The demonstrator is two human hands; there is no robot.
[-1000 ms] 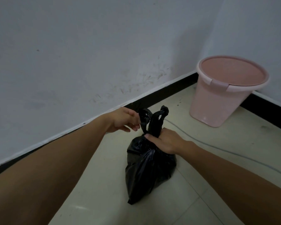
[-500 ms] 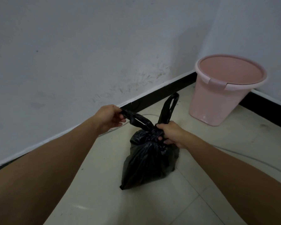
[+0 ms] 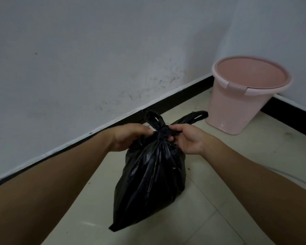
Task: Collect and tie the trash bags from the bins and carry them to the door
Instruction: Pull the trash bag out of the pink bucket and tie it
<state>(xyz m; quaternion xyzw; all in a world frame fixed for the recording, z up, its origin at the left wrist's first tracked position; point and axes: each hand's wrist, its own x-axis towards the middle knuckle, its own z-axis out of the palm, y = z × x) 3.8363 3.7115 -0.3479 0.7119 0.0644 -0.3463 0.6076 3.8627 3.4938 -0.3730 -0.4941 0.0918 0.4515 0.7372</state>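
Note:
A black trash bag (image 3: 152, 183) stands on the tiled floor in front of me, its neck gathered into a knot. Two handle loops stick out above the knot, one upright and one pointing right toward the bin. My left hand (image 3: 129, 137) pinches the bag's neck from the left side of the knot. My right hand (image 3: 185, 138) grips the neck from the right, fingers on the knot. A pink plastic bin (image 3: 224, 106) stands in the corner at the right, with no bag in it.
White walls with a black skirting board (image 3: 175, 100) meet in a corner behind the bin. A thin pale cable (image 3: 290, 175) runs along the floor at the right. The floor is light tile.
Both hands have come together at the bag's neck, and the two handles that were pulled apart now sit crossed in a tightened knot. The bag has shifted slightly toward me.

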